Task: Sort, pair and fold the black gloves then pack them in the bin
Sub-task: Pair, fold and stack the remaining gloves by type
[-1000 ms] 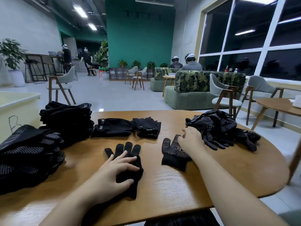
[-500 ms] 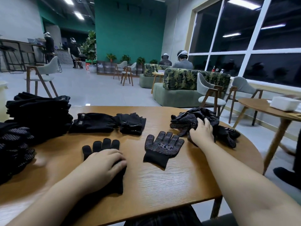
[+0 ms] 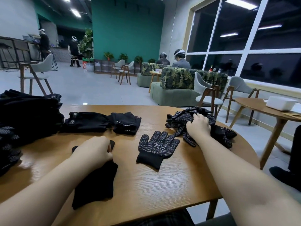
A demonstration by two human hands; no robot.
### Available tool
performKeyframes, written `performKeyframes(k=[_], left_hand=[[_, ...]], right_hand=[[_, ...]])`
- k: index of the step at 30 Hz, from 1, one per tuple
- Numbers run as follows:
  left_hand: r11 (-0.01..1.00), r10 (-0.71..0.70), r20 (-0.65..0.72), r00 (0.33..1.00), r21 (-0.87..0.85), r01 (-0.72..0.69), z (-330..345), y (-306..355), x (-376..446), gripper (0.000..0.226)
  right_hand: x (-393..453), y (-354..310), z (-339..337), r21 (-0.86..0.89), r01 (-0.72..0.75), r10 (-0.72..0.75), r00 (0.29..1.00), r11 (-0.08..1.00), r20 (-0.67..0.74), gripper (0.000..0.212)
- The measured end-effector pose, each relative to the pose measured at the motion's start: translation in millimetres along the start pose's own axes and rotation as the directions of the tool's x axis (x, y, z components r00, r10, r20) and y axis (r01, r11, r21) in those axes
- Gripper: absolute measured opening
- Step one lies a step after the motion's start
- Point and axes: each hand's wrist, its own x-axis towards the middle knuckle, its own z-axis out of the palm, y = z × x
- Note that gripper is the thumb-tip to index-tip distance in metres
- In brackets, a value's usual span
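On the round wooden table (image 3: 171,185), my left hand (image 3: 92,151) curls its fingers over the fingers of a plain black glove (image 3: 96,181) whose cuff points toward me. A dotted black glove (image 3: 157,148) lies flat, palm up, in the table's middle. My right hand (image 3: 198,126) grips into the heap of dotted black gloves (image 3: 184,121) at the right rim. A pair of black gloves with a small label (image 3: 91,122) lies behind the plain glove.
Stacks of sorted black gloves (image 3: 27,115) fill the table's left side, with dotted ones (image 3: 8,144) at the left edge. A second wooden table (image 3: 254,108) with a white box (image 3: 281,102) stands to the right. Chairs, sofas and seated people are beyond.
My left hand has closed over the plain glove's fingers. My right hand left the dotted glove flat on the table and reached right into the heap. The view panned right.
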Motion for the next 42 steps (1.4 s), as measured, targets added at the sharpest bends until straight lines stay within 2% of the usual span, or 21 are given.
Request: performKeyframes(k=[3, 8, 12, 15, 17, 20, 25, 28, 31, 34, 36, 39, 42], left_hand=[[0.998, 0.012, -0.087, 0.996, -0.055, -0.017, 1.3, -3.4, -2.2, 0.006], [0.936, -0.058, -0.288, 0.956, -0.35, -0.049, 12.0, -8.3, -7.2, 0.011], [0.92, -0.044, -0.36, 0.932, -0.378, -0.103, 16.4, -5.8, -10.4, 0.011], [0.915, 0.015, -0.309, 0.951, -0.379, -0.138, 19.6, -11.5, -8.6, 0.009], [0.906, 0.075, -0.191, 0.979, -0.398, -0.147, 23.1, -17.1, -7.1, 0.027], [0.947, 0.103, -0.046, 0.994, -0.301, -0.112, 25.6, -20.4, -8.1, 0.041], [0.963, 0.149, -0.031, 0.988, -0.221, -0.152, 22.2, -20.5, -5.9, 0.039], [0.972, 0.178, -0.051, 0.983, -0.148, -0.184, 16.1, -14.6, -1.2, 0.031], [0.973, 0.231, -0.061, 0.971, 0.007, -0.231, 7.6, -5.8, 2.8, 0.025], [0.951, 0.283, -0.029, 0.959, 0.138, -0.276, -2.6, 0.2, 7.3, 0.02], [0.929, 0.338, -0.057, 0.939, 0.179, -0.324, -4.0, 1.0, 10.9, 0.018], [0.936, 0.353, -0.176, 0.919, 0.085, -0.343, -1.8, 3.8, 9.9, 0.017], [0.924, 0.355, -0.259, 0.898, -0.05, -0.379, 2.5, 7.6, 5.3, 0.018]], right_hand=[[-2.3, -1.1, -0.2, 0.095, 0.023, -0.015, 0.996, 0.995, -0.084, 0.051], [-8.7, -3.0, -1.7, 0.152, 0.121, -0.088, 0.974, 0.981, -0.208, 0.052], [-14.0, -6.2, 0.6, 0.116, 0.171, -0.135, 0.953, 0.978, -0.27, 0.051], [-16.3, -7.2, 2.5, 0.108, 0.194, -0.152, 0.939, 0.975, -0.31, 0.051], [-18.9, -7.8, 3.1, 0.12, 0.214, -0.162, 0.925, 0.969, -0.343, 0.052], [-25.3, -11.6, 0.7, 0.139, 0.288, -0.211, 0.89, 0.948, -0.403, 0.054], [-38.5, -30.9, -9.3, 0.174, 0.467, -0.338, 0.807, 0.867, -0.484, 0.058], [-51.4, -47.3, -13.1, 0.23, 0.548, -0.402, 0.787, 0.804, -0.467, 0.06], [-64.9, -62.7, -12.2, 0.275, 0.607, -0.474, 0.773, 0.745, -0.423, 0.06], [-75.8, -73.0, -7.3, 0.314, 0.623, -0.524, 0.777, 0.716, -0.348, 0.061], [-82.2, -76.2, -2.4, 0.343, 0.611, -0.543, 0.792, 0.714, -0.281, 0.062], [-90.9, -78.0, 5.0, 0.383, 0.601, -0.588, 0.792, 0.701, -0.166, 0.063], [-102.1, -77.8, 5.9, 0.428, 0.595, -0.646, 0.763, 0.68, -0.035, 0.067]])
